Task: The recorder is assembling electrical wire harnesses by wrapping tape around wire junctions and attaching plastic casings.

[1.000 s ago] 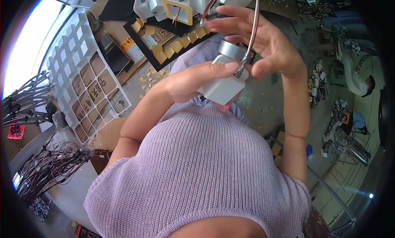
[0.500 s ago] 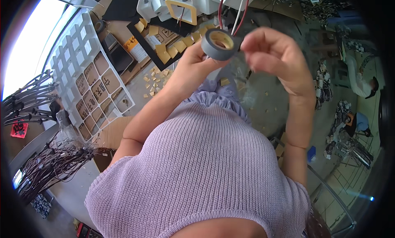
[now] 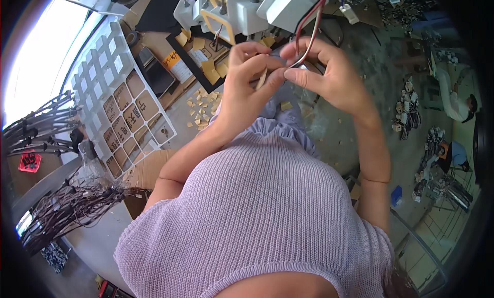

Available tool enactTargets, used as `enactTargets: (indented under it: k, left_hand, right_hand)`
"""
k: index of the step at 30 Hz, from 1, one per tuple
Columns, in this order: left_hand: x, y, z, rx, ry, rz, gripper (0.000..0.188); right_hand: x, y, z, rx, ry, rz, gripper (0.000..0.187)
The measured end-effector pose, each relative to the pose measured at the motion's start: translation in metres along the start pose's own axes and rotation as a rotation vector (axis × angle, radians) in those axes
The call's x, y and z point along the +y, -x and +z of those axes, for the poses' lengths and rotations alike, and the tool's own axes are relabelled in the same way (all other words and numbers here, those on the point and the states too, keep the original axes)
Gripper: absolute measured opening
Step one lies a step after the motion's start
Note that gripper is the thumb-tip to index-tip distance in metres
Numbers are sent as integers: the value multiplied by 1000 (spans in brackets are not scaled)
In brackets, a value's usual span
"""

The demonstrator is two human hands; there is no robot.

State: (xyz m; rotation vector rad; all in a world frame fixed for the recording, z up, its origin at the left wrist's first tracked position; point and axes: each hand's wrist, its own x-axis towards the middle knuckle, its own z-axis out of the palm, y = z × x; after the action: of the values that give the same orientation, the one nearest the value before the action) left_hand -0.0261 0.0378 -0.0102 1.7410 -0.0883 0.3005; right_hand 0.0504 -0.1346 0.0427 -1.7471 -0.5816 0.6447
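Observation:
My left hand (image 3: 241, 84) is closed, its fingers curled around a tape roll (image 3: 261, 79). Only the roll's tan inner ring shows between the fingers; the rest is mostly hidden. Close against it, my right hand (image 3: 337, 79) pinches at the lower end of a bundle of red, white and dark wires (image 3: 320, 12). The fingertips of both hands meet around these wires, which hang down from above. What lies exactly between the fingertips is too small to make out.
White box-shaped housings (image 3: 288, 10) hang just beyond my hands. Yellow adhesive pieces lie on a black-framed board (image 3: 203, 82). A white grid tray (image 3: 149, 118) stands at the left, beside a phone-like dark device (image 3: 157, 74). Cable bundles (image 3: 67, 205) lie lower left. Two people work far right.
My right hand has come in to the left hand and closed on the wires. The grey tape roll, plainly visible before, has turned and is now mostly covered by my left fingers.

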Motion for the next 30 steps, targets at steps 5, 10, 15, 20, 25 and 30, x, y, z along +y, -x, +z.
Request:
enactTargets:
  k: [5,10,15,20,25,30]
  left_hand:
    - [0,-6,0,182,-344,414,19]
    - [-1,-4,-3,166,-604,496,20]
    - [-2,-7,-5,177,-723,680,25]
    - [4,-7,-9,79,-682,591,24]
    - [10,-8,-17,-172,-117,146,15]
    - [12,-6,-20,-354,919,-693,18]
  right_hand:
    - [5,8,11,143,-76,-120,48]
    - [0,14,22,384,645,-288,21]
    - [-3,16,20,350,622,-218,18]
    - [-6,15,6,235,571,-223,22]
    - [-15,28,-9,-132,-310,142,43]
    - [-10,29,-10,-130,-651,217,60]
